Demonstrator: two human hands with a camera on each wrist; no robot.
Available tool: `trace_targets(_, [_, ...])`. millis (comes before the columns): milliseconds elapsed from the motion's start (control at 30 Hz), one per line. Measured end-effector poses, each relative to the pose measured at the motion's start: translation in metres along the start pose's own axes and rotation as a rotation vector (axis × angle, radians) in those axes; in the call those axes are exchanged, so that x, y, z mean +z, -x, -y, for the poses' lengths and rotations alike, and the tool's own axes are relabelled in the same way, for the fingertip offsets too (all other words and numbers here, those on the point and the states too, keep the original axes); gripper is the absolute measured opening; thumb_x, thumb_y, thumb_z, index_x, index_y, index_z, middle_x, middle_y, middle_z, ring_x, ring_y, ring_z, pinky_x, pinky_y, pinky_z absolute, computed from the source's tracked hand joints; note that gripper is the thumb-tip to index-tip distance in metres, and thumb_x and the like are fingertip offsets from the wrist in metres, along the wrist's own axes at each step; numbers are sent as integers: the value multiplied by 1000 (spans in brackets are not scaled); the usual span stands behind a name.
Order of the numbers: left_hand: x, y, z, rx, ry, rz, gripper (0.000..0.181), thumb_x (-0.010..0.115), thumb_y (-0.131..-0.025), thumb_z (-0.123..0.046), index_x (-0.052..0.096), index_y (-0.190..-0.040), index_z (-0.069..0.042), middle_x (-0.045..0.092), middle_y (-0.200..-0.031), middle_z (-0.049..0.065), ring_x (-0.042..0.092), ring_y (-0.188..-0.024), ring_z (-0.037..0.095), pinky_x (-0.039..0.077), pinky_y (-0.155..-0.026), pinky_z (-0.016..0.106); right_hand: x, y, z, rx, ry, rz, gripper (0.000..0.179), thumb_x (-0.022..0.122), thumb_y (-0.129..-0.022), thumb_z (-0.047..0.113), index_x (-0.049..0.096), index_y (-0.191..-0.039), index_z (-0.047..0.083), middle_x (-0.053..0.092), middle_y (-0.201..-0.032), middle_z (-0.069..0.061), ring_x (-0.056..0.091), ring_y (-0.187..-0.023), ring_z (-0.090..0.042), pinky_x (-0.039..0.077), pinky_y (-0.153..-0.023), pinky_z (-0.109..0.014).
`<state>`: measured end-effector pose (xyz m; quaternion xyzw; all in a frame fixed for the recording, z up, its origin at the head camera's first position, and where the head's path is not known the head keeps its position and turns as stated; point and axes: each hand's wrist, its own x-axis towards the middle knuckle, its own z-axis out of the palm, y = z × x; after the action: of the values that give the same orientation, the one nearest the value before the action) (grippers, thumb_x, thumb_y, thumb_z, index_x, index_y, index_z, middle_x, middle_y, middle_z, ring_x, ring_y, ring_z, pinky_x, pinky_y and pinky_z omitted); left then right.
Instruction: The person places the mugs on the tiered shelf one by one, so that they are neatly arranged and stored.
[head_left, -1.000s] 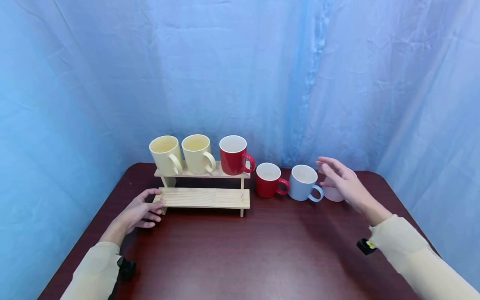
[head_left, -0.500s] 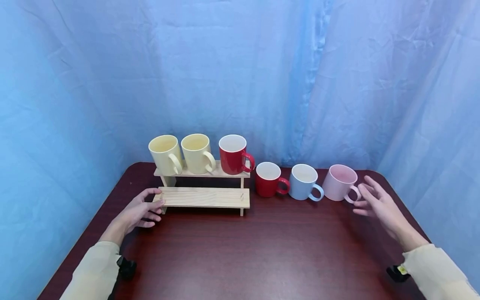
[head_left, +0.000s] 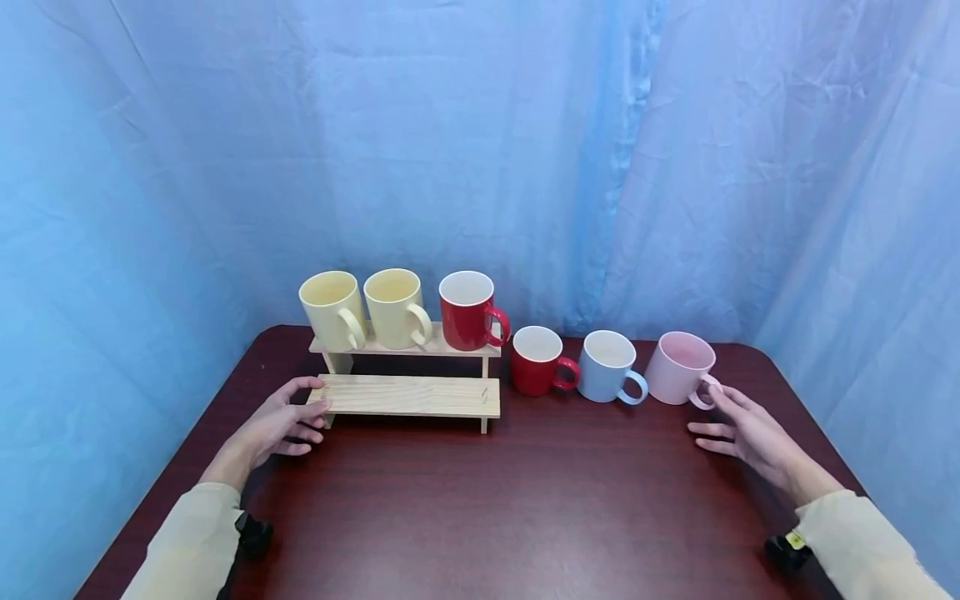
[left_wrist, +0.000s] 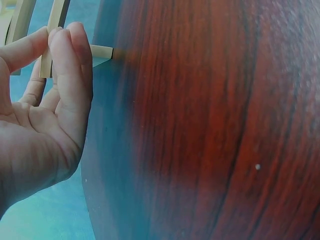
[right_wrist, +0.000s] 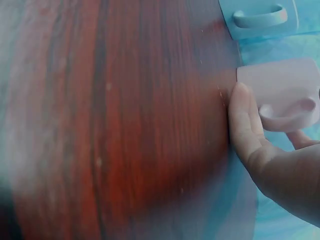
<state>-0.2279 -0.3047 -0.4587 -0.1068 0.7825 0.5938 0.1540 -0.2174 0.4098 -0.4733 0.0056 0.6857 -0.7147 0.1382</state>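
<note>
My left hand [head_left: 273,423] pinches the left end of a two-tier wooden rack [head_left: 412,396] at its lower shelf. Thumb and fingertips meet at the board's edge in the left wrist view [left_wrist: 46,67]. A pink mug [head_left: 675,371] stands upright on the table at the far right, its handle turned toward the front right. My right hand [head_left: 757,437] is at that handle, fingertips touching it or very near. In the right wrist view, the fingers [right_wrist: 242,117] reach out straight beside the mug, and the handle is not enclosed by them.
Two cream mugs [head_left: 327,317] [head_left: 390,312] and a tall red mug [head_left: 462,321] stand on the rack's upper shelf. A shorter red mug [head_left: 531,371] and a light blue mug [head_left: 597,375] stand between rack and pink mug. Blue curtains [head_left: 465,150] hang behind the dark table [head_left: 480,508].
My right hand has moved from in front of the pink mug out to its right, then in to its handle. The left hand stays at the rack, and the mugs have not moved.
</note>
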Motion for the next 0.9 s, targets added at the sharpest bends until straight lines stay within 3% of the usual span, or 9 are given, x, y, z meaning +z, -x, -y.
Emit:
trace_targets(167, [1,0,-1,3,2,-1,63,68,-99,-32,33,-149,-21,65,-95,11,70,-72,23,59,-61,37,1,-3,1,-16,-27,-14,32,45,-110,35,41,-135,15,60,-124,6,70,-107,-21,58,-87,-42])
trace_targets(400, [2,2,-1,5,5,1,62,68,-99,-32,33,-149,-21,65,-94,11,70,-73,23,59,-61,37,2,-13,1,-72,-6,-22,32,46,-109,38,56,-123,12,65,-112,1,70,-99,-18,59,-84,-40])
trace_targets(533, [0,3,0,2,2,-3,62,68,-99,-32,33,-149,-21,65,-94,11,70,-73,22,59,-61,37,5,-18,-2,-97,43,6,34,42,-109,39,52,-122,9,60,-105,-1,68,-93,-18,59,-84,-40])
trace_targets(900, [0,1,0,12,3,5,63,68,-98,-33,33,-149,-22,65,-94,10,70,-73,22,59,-61,36,4,-19,2,-102,130,-42,39,43,-108,43,48,-111,4,53,-89,-2,63,-87,-18,59,-80,-37])
